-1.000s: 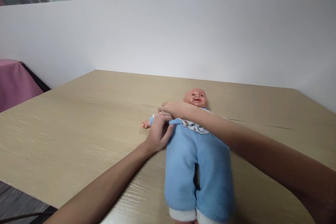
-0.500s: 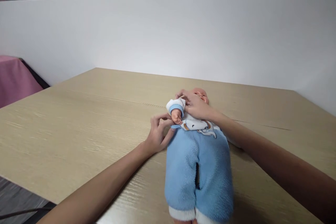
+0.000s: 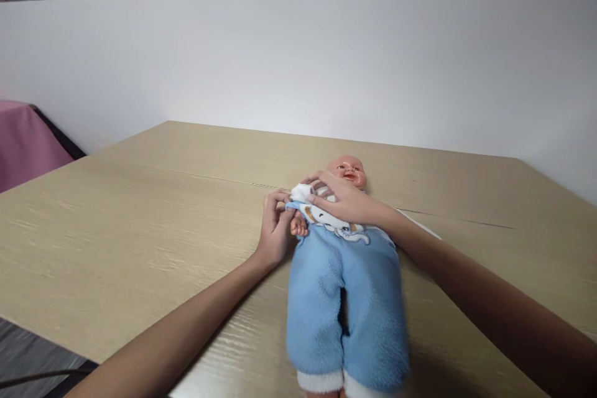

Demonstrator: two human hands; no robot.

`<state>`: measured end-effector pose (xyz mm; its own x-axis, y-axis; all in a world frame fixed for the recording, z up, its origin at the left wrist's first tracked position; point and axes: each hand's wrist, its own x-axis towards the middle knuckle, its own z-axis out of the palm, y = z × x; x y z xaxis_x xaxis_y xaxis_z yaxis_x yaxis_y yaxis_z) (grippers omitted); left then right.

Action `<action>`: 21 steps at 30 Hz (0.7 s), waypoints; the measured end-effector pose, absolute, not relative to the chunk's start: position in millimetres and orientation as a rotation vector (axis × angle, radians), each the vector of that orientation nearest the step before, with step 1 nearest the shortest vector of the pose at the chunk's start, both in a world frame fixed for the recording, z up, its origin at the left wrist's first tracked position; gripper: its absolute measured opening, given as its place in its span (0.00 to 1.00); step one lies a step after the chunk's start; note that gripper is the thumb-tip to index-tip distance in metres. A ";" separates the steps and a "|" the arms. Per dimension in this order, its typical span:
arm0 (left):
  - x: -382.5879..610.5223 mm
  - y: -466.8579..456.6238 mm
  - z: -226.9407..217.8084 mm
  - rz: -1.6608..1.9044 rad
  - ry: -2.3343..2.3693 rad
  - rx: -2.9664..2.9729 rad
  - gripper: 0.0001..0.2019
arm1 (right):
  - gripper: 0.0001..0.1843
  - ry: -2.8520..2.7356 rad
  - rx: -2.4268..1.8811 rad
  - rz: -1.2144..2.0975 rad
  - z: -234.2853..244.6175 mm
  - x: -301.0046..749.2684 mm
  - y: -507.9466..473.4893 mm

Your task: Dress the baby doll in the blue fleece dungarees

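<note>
A baby doll [image 3: 347, 171] lies on its back on the wooden table [image 3: 140, 224], head away from me, dressed in a fluffy blue romper [image 3: 345, 298] with a white printed bib part. My left hand [image 3: 275, 227] is closed on the doll's small arm and the romper's sleeve edge at the doll's left side as I see it. My right hand [image 3: 342, 202] reaches across the doll's chest, fingers pinching the white sleeve cloth near the shoulder. The doll's feet run out of the frame's bottom.
A white partition wall [image 3: 326, 68] stands behind the table and along its right side. A pink cloth-covered thing [image 3: 23, 140] sits at the far left beyond the table's edge. A seam crosses the tabletop behind the doll.
The doll's arm, lifted up over its chest half a second ago, has come down to its side. My right hand slid from the doll's face to its chest, and the face shows again.
</note>
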<state>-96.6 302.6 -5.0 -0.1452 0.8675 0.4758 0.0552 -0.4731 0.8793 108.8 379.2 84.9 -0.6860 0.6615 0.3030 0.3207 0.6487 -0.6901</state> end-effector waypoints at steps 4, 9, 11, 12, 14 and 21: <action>-97.5 317.5 -13.4 1.599 0.991 1.064 0.05 | 0.21 -2.295 -0.926 0.957 87.8 123.8 357.1; -103.6 331.9 -22.2 1.410 0.952 0.830 0.14 | 0.19 -2.275 -0.952 0.975 75.2 133.9 352.5; -105.6 333.8 -22.4 1.334 0.927 0.821 0.16 | 0.20 -2.110 -0.929 1.147 66.4 137.1 356.1; -106.2 334.0 -22.1 1.310 0.922 0.825 0.17 | 0.20 -2.007 -0.920 1.245 62.1 138.7 357.8; -107.1 333.4 -21.3 1.293 0.926 0.840 0.18 | 0.21 -1.811 -0.898 1.427 54.7 141.9 360.4; -114.0 331.2 -16.7 1.249 0.895 0.950 0.16 | 0.23 -1.672 -0.818 1.562 48.8 144.0 361.1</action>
